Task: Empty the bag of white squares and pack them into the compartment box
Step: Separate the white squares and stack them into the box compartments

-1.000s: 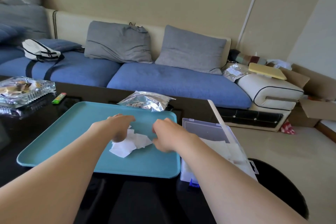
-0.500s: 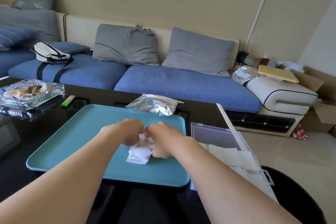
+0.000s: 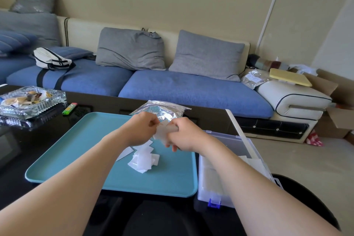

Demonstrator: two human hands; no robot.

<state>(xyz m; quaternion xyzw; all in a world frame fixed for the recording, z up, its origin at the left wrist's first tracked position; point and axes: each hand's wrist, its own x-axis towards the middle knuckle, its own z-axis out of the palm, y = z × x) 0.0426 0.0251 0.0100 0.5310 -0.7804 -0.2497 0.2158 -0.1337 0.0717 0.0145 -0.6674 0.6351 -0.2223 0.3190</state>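
A loose pile of white squares (image 3: pixel 142 160) lies in the middle of a teal tray (image 3: pixel 80 145). Above the pile, my left hand (image 3: pixel 140 129) and my right hand (image 3: pixel 183 136) meet, and together they pinch a small stack of white squares (image 3: pixel 162 132) raised off the tray. A crumpled silver bag (image 3: pixel 162 109) lies at the tray's far edge, just behind my hands. The clear compartment box (image 3: pixel 212 182) stands open right of the tray, with white squares inside and its lid (image 3: pixel 238 130) tipped up.
The tray and box rest on a black table (image 3: pixel 38 140). A glass dish (image 3: pixel 32 99) and a green lighter (image 3: pixel 70 109) sit at the far left. A blue sofa (image 3: pixel 191 90) with grey cushions runs behind the table.
My hands came together over the pile and lifted a small stack of squares off the tray. The camera view shifted slightly.
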